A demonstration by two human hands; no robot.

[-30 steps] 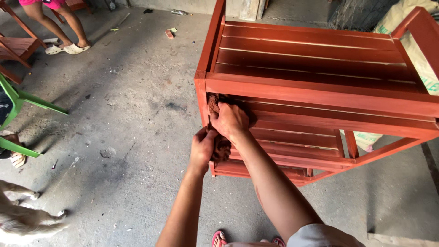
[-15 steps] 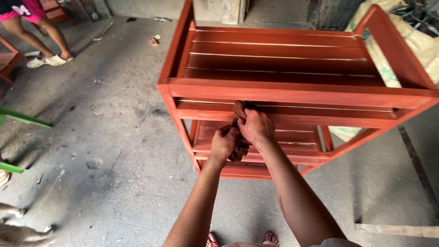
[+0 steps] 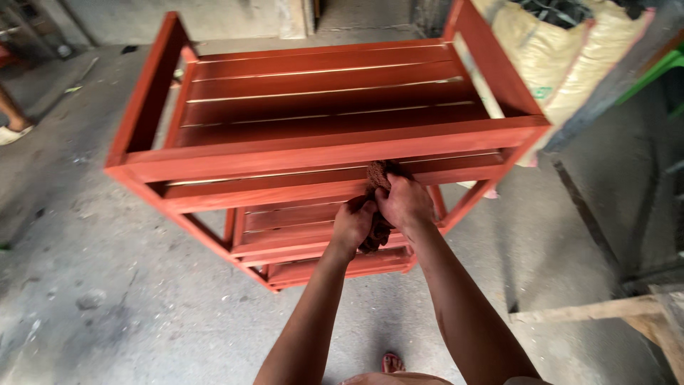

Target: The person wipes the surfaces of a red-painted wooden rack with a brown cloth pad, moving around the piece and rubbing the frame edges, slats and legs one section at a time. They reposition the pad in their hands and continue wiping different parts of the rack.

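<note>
In the head view, a dark reddish-brown rag was gripped by both hands against the front rails of a red-stained slatted wooden rack standing on a concrete floor, the left hand being closed around the rag's lower part and the right hand being closed over its upper part just below the top rail. It was judged that wet stain could be smeared unevenly, or left on the fingers, if the bunched rag were dragged too hard along the rail, and that the light rack could be tipped if it were leaned on. At the upper right, just behind the rack, pale yellow sacks with a small green mark and reddish edges were seen, their print too small to be made out.
</note>
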